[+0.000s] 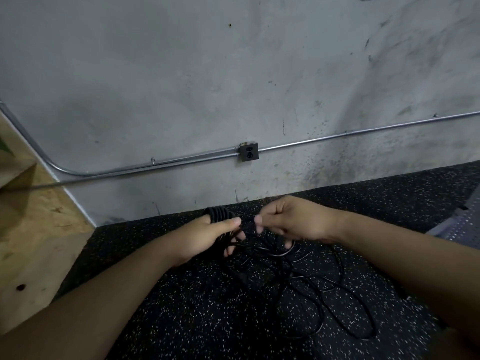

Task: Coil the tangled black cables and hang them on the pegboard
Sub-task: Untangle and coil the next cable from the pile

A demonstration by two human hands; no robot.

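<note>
Mid-coil: thin black cable loops (pixel 219 213) wound round the left hand (pixel 205 236), which grips them as a former.
Right hand (pixel 296 220) at 3 o'clock, curled at the feed strand; grip blurred, can't tell. Loose tangle (pixel 319 305) at 6 o'clock on the speckled floor (pixel 181 320).

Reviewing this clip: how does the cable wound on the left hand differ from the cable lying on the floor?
The wound black cable coil sits in tight, stacked turns around the left hand; the loose black cable sprawls in wide, crossing loops. The coil is held up off the black speckled rubber floor; the loose cable lies on it. The coil is compact; the loose cable spreads widely. Both are thin black cable.
</note>
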